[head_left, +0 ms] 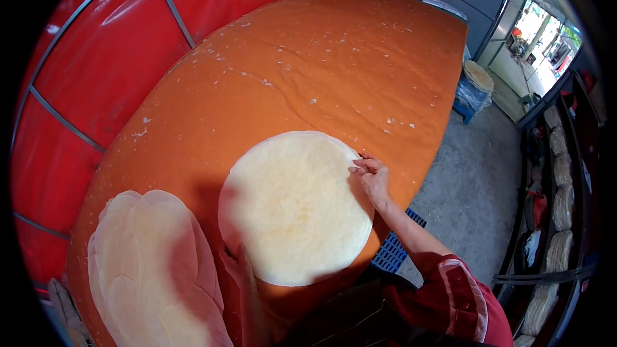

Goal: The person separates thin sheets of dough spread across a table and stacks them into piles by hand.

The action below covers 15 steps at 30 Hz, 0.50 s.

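A round stack of thin, pale sheets (pixel 295 212) lies on the orange cloth in front of me, its surface cream and slightly mottled. At its upper right edge is my right hand (pixel 373 183), fingers bent and tips pinched together at the rim; whatever is between them is too small to make out. My left hand (pixel 239 273), in shadow, rests by the lower left edge with thumb and fingers apart. To the left lies an overlapping spread of similar thin round sheets (pixel 144 270), partly shaded.
The orange cloth (pixel 289 58) covers a large table and carries scattered white flakes. Red panels (pixel 103 58) with metal bars line the left. Beyond the right edge are a blue plastic crate (pixel 393 252), a wrapped stack on a stool (pixel 475 87), and shelving with bundles (pixel 558 209).
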Motion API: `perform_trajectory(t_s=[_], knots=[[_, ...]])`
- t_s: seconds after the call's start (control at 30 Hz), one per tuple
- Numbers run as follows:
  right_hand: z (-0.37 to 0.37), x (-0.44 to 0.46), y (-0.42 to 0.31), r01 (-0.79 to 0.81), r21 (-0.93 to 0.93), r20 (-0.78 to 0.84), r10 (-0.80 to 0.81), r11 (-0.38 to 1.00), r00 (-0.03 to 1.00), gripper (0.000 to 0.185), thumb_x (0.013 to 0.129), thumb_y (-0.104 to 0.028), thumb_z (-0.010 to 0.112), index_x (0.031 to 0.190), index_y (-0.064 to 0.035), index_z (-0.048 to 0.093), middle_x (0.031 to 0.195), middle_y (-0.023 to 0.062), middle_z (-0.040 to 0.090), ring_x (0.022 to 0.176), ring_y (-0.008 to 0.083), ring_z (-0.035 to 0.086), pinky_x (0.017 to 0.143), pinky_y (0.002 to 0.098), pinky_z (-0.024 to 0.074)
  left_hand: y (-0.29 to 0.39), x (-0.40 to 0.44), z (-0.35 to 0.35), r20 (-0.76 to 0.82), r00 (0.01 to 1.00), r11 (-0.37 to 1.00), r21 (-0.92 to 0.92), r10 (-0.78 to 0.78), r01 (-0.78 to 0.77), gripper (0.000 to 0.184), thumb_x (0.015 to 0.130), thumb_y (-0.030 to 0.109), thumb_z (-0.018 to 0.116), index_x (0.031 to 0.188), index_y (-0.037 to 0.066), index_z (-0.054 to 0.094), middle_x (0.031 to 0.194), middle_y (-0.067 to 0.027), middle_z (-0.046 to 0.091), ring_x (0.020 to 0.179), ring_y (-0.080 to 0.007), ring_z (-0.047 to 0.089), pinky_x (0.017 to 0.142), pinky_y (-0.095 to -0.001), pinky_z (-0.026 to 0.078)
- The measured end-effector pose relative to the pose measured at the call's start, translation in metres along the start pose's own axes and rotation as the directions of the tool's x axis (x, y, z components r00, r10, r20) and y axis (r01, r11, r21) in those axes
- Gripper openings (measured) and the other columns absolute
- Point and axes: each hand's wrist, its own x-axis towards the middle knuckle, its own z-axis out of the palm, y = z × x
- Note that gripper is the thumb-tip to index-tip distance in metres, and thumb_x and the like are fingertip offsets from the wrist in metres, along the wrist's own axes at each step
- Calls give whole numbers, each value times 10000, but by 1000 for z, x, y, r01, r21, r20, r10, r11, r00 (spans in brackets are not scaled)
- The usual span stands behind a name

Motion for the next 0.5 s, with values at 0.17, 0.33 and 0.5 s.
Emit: perform_trajectory(t_s=[0.17, 0.33, 0.5], knots=[[-4, 11, 6, -76, -166, -90, 62, 983, 994, 106, 612, 87, 573, 698, 27, 575, 666, 58, 529, 642, 132, 505, 577, 231, 416, 5, -2, 1, -13, 1000, 1000, -10, -5, 5, 452, 731, 105, 581, 1100, -39, 365, 1042, -162, 462, 920, -221, 463, 800, -285, 379], [-4, 20, 14, -252, -61, -130, 242, 966, 961, 83, 602, 87, 526, 618, 6, 523, 545, 51, 491, 514, 138, 483, 473, 227, 386, 1, -3, 4, -19, 999, 997, -66, -30, 29, 448, 722, 85, 590, 1096, -30, 372, 1049, -147, 458, 910, -192, 461, 787, -274, 383], [-6, 31, 19, -318, -27, -142, 311, 948, 940, 127, 590, 108, 499, 616, -13, 473, 582, 50, 480, 492, 127, 460, 428, 233, 378, -3, -3, -3, -2, 993, 980, -160, -122, 120, 366, 747, 97, 569, 1052, -27, 408, 883, -54, 494, 771, -134, 470, 676, -241, 405]])
